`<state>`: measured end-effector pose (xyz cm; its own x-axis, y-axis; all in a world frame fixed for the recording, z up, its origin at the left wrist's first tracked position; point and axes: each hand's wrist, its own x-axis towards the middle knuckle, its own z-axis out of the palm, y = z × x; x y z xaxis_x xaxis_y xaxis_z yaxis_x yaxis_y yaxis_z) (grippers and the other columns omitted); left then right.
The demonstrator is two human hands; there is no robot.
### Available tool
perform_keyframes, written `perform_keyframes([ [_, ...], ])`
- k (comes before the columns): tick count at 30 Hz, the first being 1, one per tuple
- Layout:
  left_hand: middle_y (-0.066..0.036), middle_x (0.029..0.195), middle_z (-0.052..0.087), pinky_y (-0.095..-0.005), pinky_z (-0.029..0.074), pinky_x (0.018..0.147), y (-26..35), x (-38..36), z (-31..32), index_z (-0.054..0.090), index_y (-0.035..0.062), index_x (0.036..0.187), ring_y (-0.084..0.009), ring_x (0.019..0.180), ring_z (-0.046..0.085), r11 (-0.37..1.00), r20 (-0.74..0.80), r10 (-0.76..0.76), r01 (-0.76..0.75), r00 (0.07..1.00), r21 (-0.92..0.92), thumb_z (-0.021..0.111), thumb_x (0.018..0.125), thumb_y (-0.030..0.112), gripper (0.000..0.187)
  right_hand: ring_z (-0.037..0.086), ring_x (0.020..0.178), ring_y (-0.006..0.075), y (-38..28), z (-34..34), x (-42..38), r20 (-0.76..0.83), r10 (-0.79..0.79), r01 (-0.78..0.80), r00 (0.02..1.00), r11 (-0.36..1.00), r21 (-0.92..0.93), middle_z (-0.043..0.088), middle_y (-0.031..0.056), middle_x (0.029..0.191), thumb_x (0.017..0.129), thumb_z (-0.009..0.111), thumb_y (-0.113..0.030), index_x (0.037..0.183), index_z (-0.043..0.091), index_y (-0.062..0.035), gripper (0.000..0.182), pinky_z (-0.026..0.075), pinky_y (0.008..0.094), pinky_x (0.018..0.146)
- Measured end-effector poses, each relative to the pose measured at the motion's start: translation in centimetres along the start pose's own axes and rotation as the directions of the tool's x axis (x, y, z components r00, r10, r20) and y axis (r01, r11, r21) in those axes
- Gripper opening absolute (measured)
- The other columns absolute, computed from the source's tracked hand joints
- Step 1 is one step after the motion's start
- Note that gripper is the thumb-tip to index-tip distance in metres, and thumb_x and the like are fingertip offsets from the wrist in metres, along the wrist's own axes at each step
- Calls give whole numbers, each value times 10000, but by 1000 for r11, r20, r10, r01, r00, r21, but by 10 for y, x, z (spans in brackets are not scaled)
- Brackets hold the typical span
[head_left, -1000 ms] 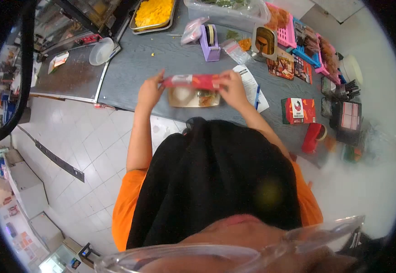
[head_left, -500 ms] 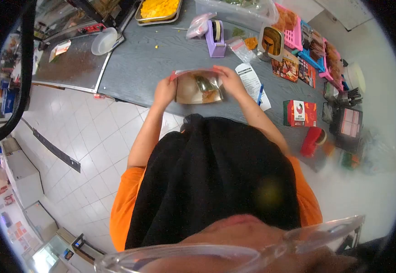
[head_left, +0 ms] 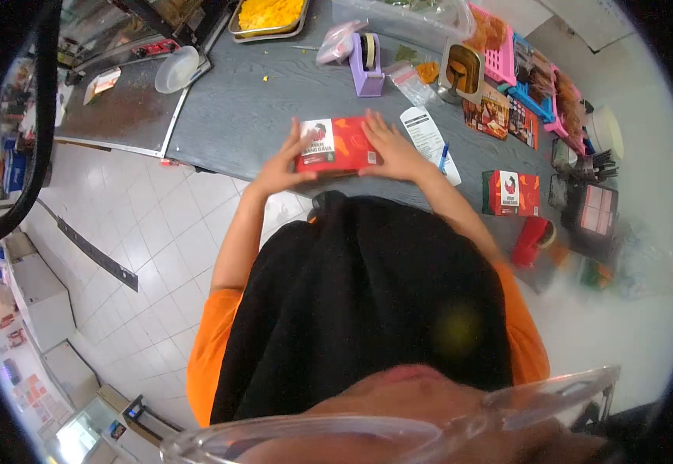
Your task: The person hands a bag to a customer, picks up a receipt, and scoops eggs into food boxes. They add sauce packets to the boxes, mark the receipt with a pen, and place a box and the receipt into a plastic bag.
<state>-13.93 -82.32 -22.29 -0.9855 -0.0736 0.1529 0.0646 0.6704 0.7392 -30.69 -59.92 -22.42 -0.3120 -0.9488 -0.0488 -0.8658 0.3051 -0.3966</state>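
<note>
Left hand at nine o'clock and right hand at three, both spread, apparently close the box; next calls for even pressing.

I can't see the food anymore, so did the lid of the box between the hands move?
Yes, the lid has swung down, away from the purple tape dispenser and toward the near edge of the table.

Resting on the grey wood-grain table: red box near the front, similar box farther right, printed sheet between them, purple tape dispenser and metal tray farther back.
</note>
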Motion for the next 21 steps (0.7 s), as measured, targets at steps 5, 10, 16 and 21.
perform_keyframes([
  [5,-178,1372,234,-378,348,949,-3,17,-7,439,237,1246,-345,1205,332,981,136,-8,-19,991,195,713,634,353,680,144,1285,369,10,13,12,-74,-244,241,967,970,-43,193,225,1370,745,548,-508,1307,274,-23,791,258,442,1009],
  [10,-160,1368,252,-372,394,894,1,17,-1,391,217,1275,-355,1150,393,961,147,-162,122,976,250,659,701,330,643,280,1229,382,9,18,18,-116,-240,229,964,969,-96,323,201,1313,802,540,-253,1239,422,-139,467,368,404,948],
  [16,-138,1401,175,-535,246,963,3,-10,31,318,225,1315,-416,1238,223,890,-80,35,6,996,455,561,771,388,618,300,1221,373,15,33,12,-225,-323,303,919,945,-121,338,137,1325,784,535,-133,1202,464,-149,424,398,386,925],
  [21,-118,1425,110,-625,100,966,13,-15,37,264,211,1341,-400,1289,76,853,-58,-121,134,991,504,539,751,480,704,277,1237,359,23,16,18,-69,-352,352,934,936,-10,319,112,1341,790,522,-128,1217,451,-158,433,363,399,951],
])
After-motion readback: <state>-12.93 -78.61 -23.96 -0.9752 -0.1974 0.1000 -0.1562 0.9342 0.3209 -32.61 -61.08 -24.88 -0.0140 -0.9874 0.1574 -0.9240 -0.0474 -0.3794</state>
